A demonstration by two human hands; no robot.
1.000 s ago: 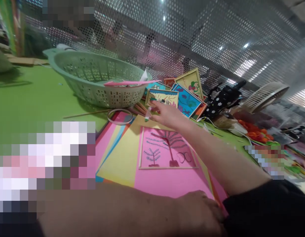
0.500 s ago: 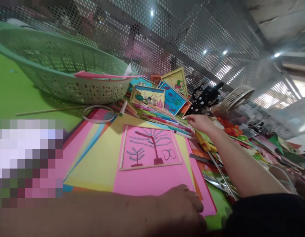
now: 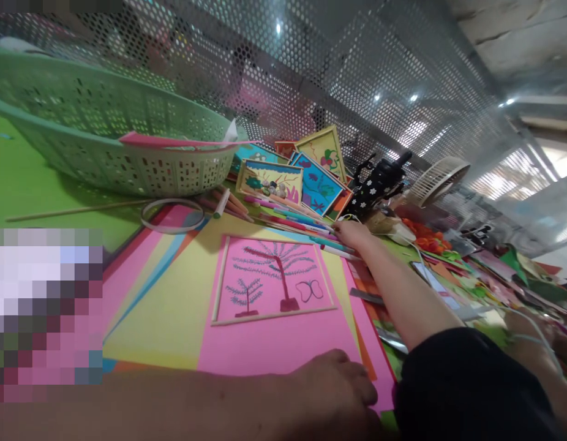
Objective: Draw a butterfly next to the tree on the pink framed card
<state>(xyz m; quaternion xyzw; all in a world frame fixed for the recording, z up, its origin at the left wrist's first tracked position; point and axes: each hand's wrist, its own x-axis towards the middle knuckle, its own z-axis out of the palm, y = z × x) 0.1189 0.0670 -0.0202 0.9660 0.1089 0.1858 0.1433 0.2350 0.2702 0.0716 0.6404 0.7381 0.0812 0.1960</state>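
My right hand, in a black sleeve, reaches to the ends of a bundle of coloured markers. Its fingers are bent together at the marker ends; whatever is between them is too small to make out. My left hand rests palm down on the pink sheet, fingers loosely curved over its right part, their tips partly hidden. Between the hands lies a pink picture framed with thin sticks, showing a large tree, a small one and a butterfly outline.
A green plastic basket stands at the back left, with a ring before it. Small framed pictures lean behind the markers. A black flowered item, orange pieces and paper scraps crowd the right. A metal ruler lies beside my right forearm.
My right hand has moved a little left and down, onto the marker ends, and its forearm now covers the yellow-handled tool. My left hand stays on the pink sheet. The view has shifted slightly.
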